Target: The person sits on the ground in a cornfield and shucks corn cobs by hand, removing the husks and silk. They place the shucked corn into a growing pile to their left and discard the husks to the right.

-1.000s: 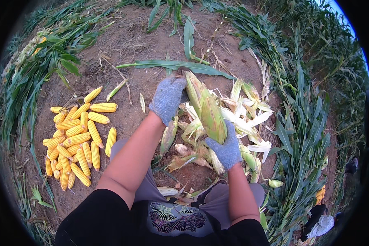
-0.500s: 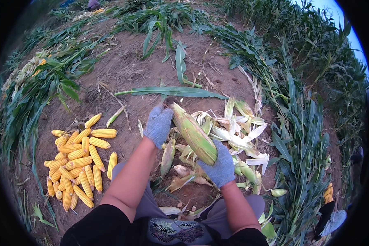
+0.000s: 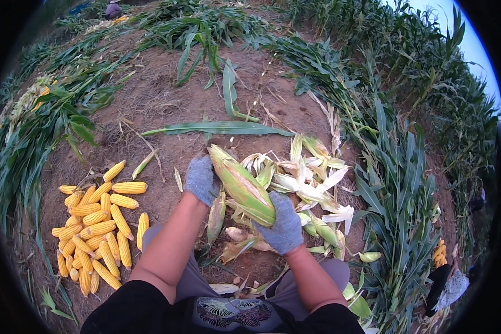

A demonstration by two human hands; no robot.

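Observation:
My right hand, in a grey knit glove, is closed around the lower end of an ear of corn in its green husk. The ear slants up and left, its pale tip pointing away from me. My left hand, gloved alike, is just left of the ear's upper part. Its fingers are mostly turned from view, so I cannot see whether it holds anything. Beneath the ear lies a smaller unhusked ear. Husked yellow cobs are heaped on the soil to my left.
Stripped pale husks lie right of my hands. A long green leaf crosses the soil ahead. Cut corn stalks line the right side, more the left. Standing corn rises at far right. A person is at the far left.
My left hand has come away from the ear's tip and moved nearer to me; the dark silk at the tip no longer shows there. My right hand keeps its hold. The view has shifted slightly.

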